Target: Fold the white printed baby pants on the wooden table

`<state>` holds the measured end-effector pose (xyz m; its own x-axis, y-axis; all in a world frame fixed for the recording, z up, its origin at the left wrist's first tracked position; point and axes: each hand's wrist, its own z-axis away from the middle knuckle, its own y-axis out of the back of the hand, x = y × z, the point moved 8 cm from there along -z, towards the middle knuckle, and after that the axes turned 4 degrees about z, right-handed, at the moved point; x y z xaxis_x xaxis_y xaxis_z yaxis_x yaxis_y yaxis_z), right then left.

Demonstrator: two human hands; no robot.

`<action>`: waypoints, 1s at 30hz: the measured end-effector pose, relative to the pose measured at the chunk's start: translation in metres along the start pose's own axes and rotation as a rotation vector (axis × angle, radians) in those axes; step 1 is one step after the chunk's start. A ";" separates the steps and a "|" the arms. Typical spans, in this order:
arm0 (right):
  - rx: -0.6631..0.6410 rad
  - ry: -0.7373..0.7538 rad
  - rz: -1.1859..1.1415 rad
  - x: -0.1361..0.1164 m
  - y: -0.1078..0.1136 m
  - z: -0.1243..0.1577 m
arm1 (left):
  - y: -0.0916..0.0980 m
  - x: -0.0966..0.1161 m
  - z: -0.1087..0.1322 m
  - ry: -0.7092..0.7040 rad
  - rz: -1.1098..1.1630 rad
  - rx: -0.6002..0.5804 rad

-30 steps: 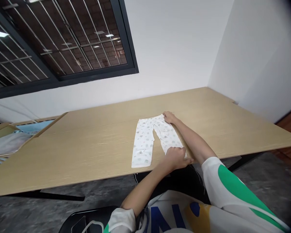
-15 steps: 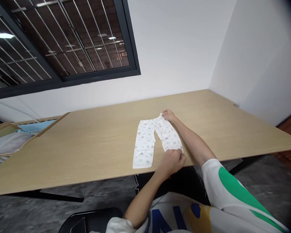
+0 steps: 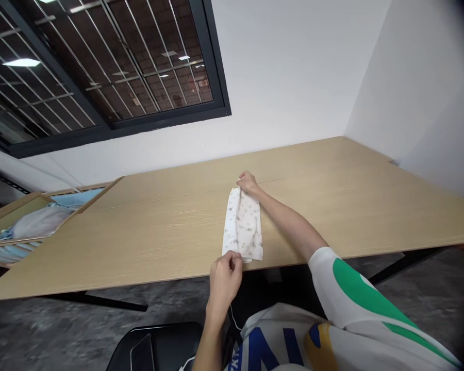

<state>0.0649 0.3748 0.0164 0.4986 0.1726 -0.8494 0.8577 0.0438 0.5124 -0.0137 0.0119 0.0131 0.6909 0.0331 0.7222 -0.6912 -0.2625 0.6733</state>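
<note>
White printed baby trousers (image 3: 243,226): folded lengthwise, leg on leg, lying flat on the pale wooden table (image 3: 147,232) between the two hands.
Left hand (image 3: 225,273): fingers curled and pinched on the cuff end, at the table's near edge.
Right hand (image 3: 248,183): fingers closed on the waistband, at the far end.
Around: wooden tray of blue and white cloth (image 3: 42,221), well to the left hand's left; black chair seat (image 3: 158,350), below it.

White walls (image 3: 294,77); barred dark window (image 3: 100,67) — wooden table (image 3: 158,232); grey floor (image 3: 42,330), seemingly concrete.
</note>
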 end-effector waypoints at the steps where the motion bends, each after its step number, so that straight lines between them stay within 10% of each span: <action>1: -0.008 0.006 0.005 -0.003 -0.010 0.002 | 0.006 -0.006 0.002 0.019 -0.040 0.021; 11: -0.133 0.122 0.055 -0.024 -0.059 0.030 | 0.030 -0.043 0.012 0.251 -0.462 0.089; 20: -0.380 0.489 0.088 -0.062 -0.049 0.108 | -0.002 0.014 0.032 -0.327 -0.346 0.236; 27: -0.345 0.798 0.355 -0.076 -0.018 0.185 | -0.025 0.009 0.025 -0.464 -0.357 0.196; 30: -0.541 0.953 0.346 -0.074 -0.024 0.229 | -0.033 0.008 0.029 -0.474 -0.402 0.210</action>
<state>0.0365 0.1355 0.0378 0.2012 0.9222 -0.3302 0.4120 0.2261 0.8827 0.0202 -0.0072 -0.0078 0.9383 -0.2486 0.2404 -0.3371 -0.5025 0.7962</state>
